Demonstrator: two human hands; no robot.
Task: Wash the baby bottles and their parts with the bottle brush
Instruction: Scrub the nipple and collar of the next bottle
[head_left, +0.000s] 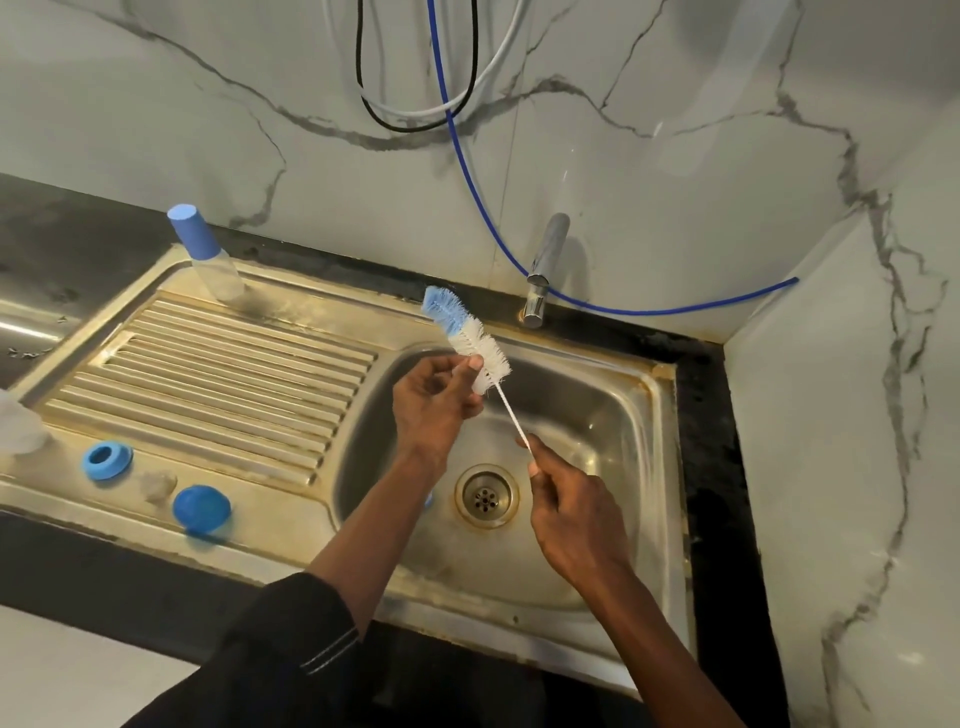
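1. Marbled walls are backing the steel sink (597, 410).
2. Over its basin, the left hand (434, 397) is pinching the bottle brush (467, 340) bristles; the right hand (566, 512) is gripping its handle.
3. Brush axis is slanting far-left toward the baby bottle (208, 254) at the drainboard's far corner, nearer the left hand.

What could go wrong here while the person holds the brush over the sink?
The right hand pinches only the thin wire end of the bottle brush, so it could slip into the sink near the drain. The left hand grips the bristles, which may bend them. The blue cap lies close to the front edge of the drainboard; a passing arm could knock it off.
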